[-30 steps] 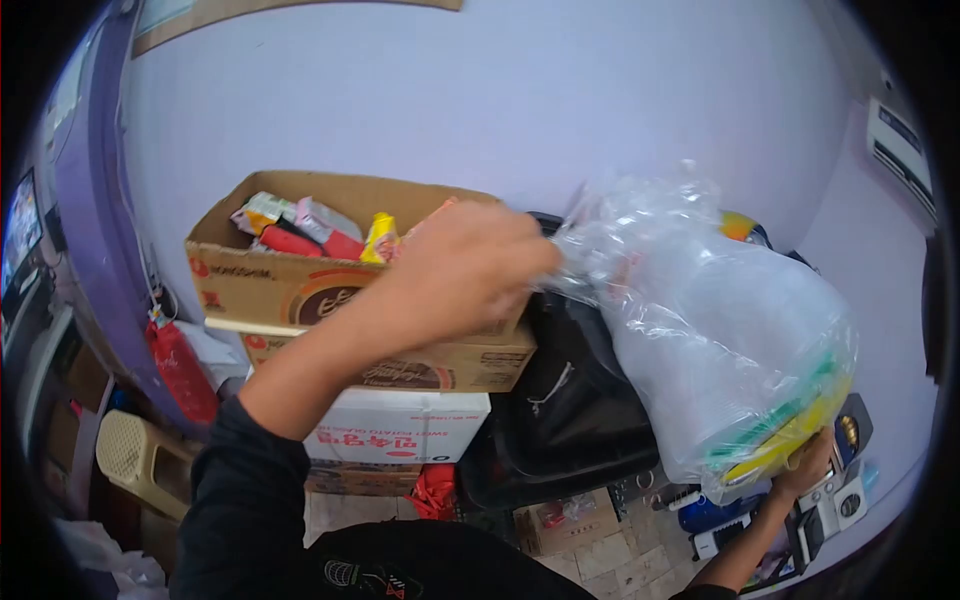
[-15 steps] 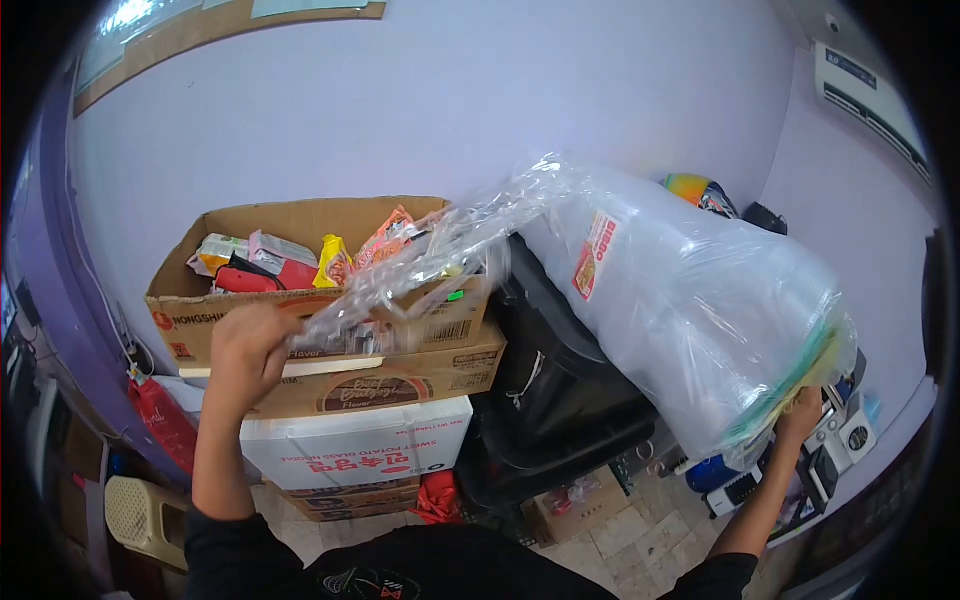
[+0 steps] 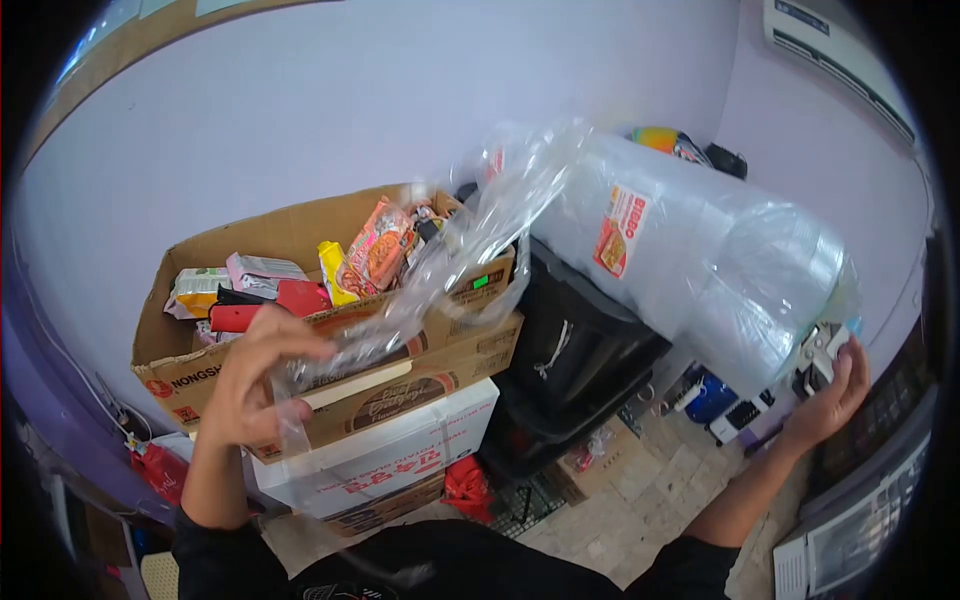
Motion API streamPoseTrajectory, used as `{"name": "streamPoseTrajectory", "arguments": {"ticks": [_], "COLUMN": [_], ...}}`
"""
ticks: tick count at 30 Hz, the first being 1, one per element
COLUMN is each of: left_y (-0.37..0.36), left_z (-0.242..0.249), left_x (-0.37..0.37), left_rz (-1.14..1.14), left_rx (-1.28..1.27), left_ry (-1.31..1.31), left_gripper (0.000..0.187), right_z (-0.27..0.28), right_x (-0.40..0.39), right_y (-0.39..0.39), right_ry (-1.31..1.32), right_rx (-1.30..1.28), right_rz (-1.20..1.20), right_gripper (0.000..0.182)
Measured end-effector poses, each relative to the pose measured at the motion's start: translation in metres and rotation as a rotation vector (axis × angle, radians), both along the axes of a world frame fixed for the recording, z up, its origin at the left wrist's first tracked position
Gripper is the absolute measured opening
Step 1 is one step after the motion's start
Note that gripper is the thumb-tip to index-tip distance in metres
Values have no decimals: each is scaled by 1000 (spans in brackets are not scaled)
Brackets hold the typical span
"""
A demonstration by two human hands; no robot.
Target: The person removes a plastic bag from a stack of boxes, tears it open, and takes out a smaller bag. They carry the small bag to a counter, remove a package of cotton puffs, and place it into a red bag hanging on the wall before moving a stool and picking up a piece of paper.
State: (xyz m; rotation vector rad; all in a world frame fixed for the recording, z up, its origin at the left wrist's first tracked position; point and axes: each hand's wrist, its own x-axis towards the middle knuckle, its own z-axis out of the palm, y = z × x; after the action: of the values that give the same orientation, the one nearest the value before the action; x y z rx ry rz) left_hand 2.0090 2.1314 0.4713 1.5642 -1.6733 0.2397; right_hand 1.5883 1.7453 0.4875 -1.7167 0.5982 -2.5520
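Note:
A large clear plastic bag (image 3: 690, 260) with a red-and-white label lies slanted over black lidded bins (image 3: 570, 330). Its bulky translucent contents cannot be made out. From its upper end, a loose twisted length of clear film (image 3: 440, 270) stretches down to my left hand (image 3: 262, 375). The fingers and thumb of that hand are apart, with film against and between them. At the bag's lower right end is my right hand (image 3: 832, 400), its fingers spread and gripping nothing.
An open carton (image 3: 210, 375) holds snack packs and a red pouch; it rests on another carton and a white box (image 3: 400, 465). A red bag (image 3: 467, 487) sits on the tiled floor (image 3: 650, 500). An air conditioner (image 3: 840, 60) hangs at upper right.
My right hand has let go of the bag's lower end and spread its fingers. My left hand's grip on the film has opened. The camera view has shifted and tilted.

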Motion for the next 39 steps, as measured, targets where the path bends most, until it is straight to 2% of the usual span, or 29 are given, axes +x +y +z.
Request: {"name": "streamPoseTrajectory", "arguments": {"ticks": [1,3,5,7,9,10,12,13,15,16,18,19,21,22,25,27,28,30,31,33,37,39], "left_y": [-5,-31,-59,-89,-123,-139,-173,-192,-232,-248,-274,-285,-300,-308,-311,-295,-295,-293,-293,-284,-270,-252], "left_z": [11,37,62,83,95,101,111,116,123,129,140,144,149,147,144,145,140,128,123,111,81,56], "left_x": [5,-8,-23,-35,-45,-54,-72,-77,-81,-81,-75,-68,-59,-56,-57,-59,-50,-30,-25,-25,-22,-19], "left_rz": [-71,-34,198,276,142,138,180,181,70,72,82,85,46,44,72,215,206,194,190,168,155,169], "left_rx": [34,-18,-197,-334,-442,-443,-516,-526,-458,-465,-249,-254,52,49,158,235,235,230,232,87,-19,-55], "left_ry": [11,-132,-387,-538,-547,-554,-744,-744,-806,-806,-739,-741,-584,-583,-648,-547,-549,-678,-679,-697,-707,-607], "left_gripper": [60,76,80,85,93,93,99,99,107,107,111,111,112,112,109,80,80,46,46,32,26,22], "right_z": [3,13,31,42,59,67,80,81,79,82,88,94,106,108,113,112,112,107,104,100,98,99], "right_x": [14,43,74,101,127,136,153,160,171,174,181,179,169,165,161,166,168,173,176,184,192,194], "right_y": [17,53,73,76,80,73,55,44,24,19,14,12,7,-10,-2,-2,-2,-4,-4,-4,-4,-4], "right_ry": [97,483,727,805,829,821,939,936,1156,1153,1410,1406,1283,1188,1241,1260,1278,1210,1146,1117,1077,1079], "right_rx": [-89,-135,-309,-256,-260,-257,-203,-210,-211,-217,-54,-59,0,-113,-155,-104,-62,-85,-120,-115,-110,-92], "right_rz": [24,-239,-343,-241,-248,-251,-390,-397,-575,-580,-691,-694,-307,-265,-384,-425,-459,-463,-461,-492,-553,-545], "right_gripper": [25,26,30,43,54,54,65,65,56,56,42,42,33,39,43,44,45,43,42,42,40,40]}}
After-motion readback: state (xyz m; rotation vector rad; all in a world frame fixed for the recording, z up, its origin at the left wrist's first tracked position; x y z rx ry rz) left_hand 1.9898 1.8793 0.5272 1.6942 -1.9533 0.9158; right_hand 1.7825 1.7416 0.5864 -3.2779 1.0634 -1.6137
